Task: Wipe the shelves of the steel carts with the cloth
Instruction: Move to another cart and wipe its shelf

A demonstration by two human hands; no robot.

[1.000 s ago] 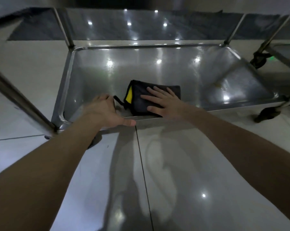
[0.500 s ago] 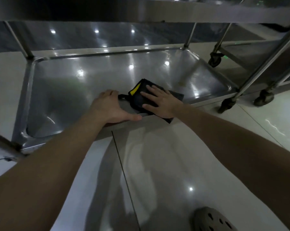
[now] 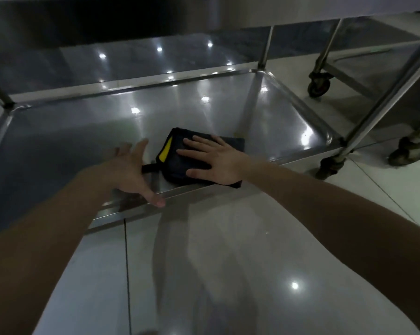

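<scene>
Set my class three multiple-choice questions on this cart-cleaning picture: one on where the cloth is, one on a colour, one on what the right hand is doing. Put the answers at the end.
1. Where does the cloth lie?
A) on the floor tiles
B) on the upper shelf
C) on the bottom shelf, by its front rim

2. What colour is the patch on the cloth?
A) yellow
B) red
C) white

3. How is the right hand placed?
A) clenched, off the cloth
B) flat on the cloth, fingers spread
C) lifting the cloth by one corner

Answers:
1 C: the cloth rests on the steel just behind the front rim.
2 A: a yellow strip shows at its left edge.
3 B: straight fingers press down on the cloth.
</scene>
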